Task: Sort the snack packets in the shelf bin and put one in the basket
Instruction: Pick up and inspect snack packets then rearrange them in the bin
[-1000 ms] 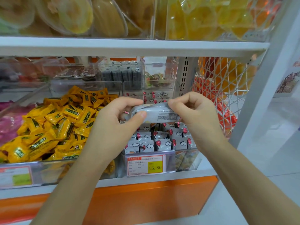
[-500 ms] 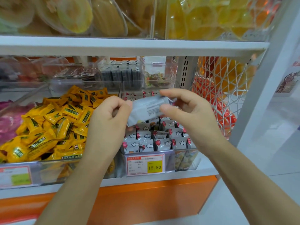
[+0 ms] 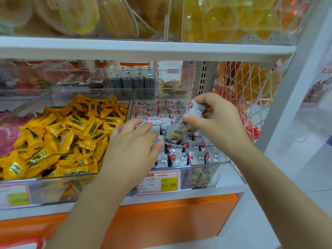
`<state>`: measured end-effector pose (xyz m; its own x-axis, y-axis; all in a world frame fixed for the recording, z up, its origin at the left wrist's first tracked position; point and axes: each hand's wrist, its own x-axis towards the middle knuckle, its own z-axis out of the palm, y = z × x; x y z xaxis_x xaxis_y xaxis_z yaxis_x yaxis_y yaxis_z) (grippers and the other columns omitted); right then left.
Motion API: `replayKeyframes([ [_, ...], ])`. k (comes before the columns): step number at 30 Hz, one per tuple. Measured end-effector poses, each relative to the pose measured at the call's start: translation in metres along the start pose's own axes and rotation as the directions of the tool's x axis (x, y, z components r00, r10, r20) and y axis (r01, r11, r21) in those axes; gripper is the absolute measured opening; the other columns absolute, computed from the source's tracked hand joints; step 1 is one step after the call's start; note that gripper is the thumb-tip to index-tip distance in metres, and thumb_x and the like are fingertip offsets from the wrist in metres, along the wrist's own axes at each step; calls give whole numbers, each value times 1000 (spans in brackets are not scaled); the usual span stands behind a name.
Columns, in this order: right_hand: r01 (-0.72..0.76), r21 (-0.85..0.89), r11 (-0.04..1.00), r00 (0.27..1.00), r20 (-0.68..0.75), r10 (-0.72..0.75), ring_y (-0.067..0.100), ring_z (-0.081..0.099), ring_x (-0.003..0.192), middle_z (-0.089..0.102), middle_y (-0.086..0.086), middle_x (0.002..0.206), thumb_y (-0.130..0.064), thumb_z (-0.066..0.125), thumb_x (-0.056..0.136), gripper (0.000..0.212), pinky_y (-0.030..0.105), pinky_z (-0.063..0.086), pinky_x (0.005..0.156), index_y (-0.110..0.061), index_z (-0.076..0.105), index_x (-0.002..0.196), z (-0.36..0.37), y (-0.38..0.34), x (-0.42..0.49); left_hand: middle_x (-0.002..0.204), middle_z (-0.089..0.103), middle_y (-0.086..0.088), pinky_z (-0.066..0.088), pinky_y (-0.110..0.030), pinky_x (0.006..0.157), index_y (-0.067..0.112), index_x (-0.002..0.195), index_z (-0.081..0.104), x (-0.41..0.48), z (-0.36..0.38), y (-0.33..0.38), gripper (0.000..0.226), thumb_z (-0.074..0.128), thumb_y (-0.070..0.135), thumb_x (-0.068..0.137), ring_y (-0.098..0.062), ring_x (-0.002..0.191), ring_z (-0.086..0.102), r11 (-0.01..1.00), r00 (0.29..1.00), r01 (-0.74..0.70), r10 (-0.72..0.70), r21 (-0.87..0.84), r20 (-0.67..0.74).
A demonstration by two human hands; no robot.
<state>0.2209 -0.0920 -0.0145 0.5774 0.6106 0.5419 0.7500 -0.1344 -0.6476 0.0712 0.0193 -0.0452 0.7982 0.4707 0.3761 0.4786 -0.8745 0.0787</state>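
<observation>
My right hand [image 3: 221, 123] pinches a grey packet [image 3: 179, 126] tilted over the bin [image 3: 212, 163]; at its eight o'clock my left hand [image 3: 133, 146] lies flat, fingers straight, probably steadying the rows [image 3: 195, 157].

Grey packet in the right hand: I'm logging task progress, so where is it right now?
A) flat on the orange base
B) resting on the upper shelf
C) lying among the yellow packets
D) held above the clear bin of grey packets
D: the right hand pinches the grey packet, tilted, above the clear bin that holds matching grey packets.
</observation>
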Motion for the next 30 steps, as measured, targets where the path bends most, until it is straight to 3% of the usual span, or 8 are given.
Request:
replayKeyframes([
  [3,121,-185,975,986,135,-97,6,47,83,52,-9,92,-31,76,74,33,9,33,65,-17,63,101,17,1,2,135,49,13,20,-37,101,30,119,59,1,1,-1,43,29,47,93,-14,131,27,1000,1000,-13,13,18,-8],
  [7,276,-383,882,907,407,-107,18,46,102,58,-6,99,-38,61,86,26,27,33,84,-19,67,103,37,5,1,132,52,11,22,-37,100,28,119,61,0,3,-3,39,37,45,92,-15,129,31,1000,999,-22,22,4,-25],
  [10,299,-438,848,869,491,-52,19,38,109,63,-13,107,-26,49,92,24,35,26,85,-31,68,105,35,8,5,132,52,10,22,-36,101,27,119,61,1,4,-4,37,40,43,93,-16,128,31,999,999,-31,30,-10,-34],
  [16,137,-300,944,939,343,-27,15,43,99,68,-8,90,-3,45,86,33,34,41,88,-24,66,99,32,11,24,129,54,11,22,-33,101,26,119,60,2,4,-5,37,41,42,92,-13,126,31,998,997,-30,27,-48,-69],
  [21,237,-518,822,940,337,-59,27,43,109,61,1,110,-25,57,90,21,37,40,88,-22,66,110,44,13,33,128,53,12,21,-32,100,26,120,59,2,4,-6,36,41,41,93,-11,125,31,997,997,-28,22,-72,-71],
  [23,270,-562,782,927,371,-54,27,41,109,59,0,107,-33,60,89,19,36,38,87,-24,69,103,48,11,34,127,53,12,21,-31,100,26,120,59,2,3,-6,35,42,39,93,-11,124,31,995,997,-27,21,-91,-71],
  [27,268,-465,844,927,364,-94,22,42,104,58,-4,96,-33,64,86,13,36,39,89,-22,70,88,45,7,31,126,54,10,18,-30,102,26,124,57,3,2,-7,34,44,34,93,-11,124,32,981,996,-2,-14,-193,-86],
  [30,234,-318,919,953,262,-152,18,48,96,55,-8,89,-25,60,89,12,32,40,86,-19,66,80,35,3,30,127,54,8,22,-35,108,24,125,55,4,0,-6,34,45,29,93,-12,124,34,956,992,36,-69,-291,-105],
])
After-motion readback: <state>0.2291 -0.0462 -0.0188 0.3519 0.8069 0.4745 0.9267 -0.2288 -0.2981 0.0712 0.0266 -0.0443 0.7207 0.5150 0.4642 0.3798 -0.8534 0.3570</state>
